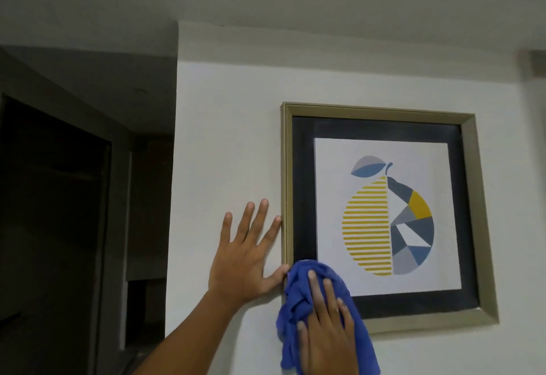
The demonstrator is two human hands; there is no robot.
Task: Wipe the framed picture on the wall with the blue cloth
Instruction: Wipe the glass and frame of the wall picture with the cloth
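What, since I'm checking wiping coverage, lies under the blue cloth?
The blue cloth covers the lower-left corner of the framed picture, hiding that corner. The right hand presses flat on top.

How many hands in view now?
2: left hand flat on white wall beside the gold-framed picture; right hand pressing crumpled blue cloth on its lower-left corner.

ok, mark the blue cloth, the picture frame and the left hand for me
blue cloth (295, 290), head view, bunched folds at its upper left.
picture frame (378, 113), head view, middle of the top gold rail.
left hand (239, 265), head view, back of the hand.
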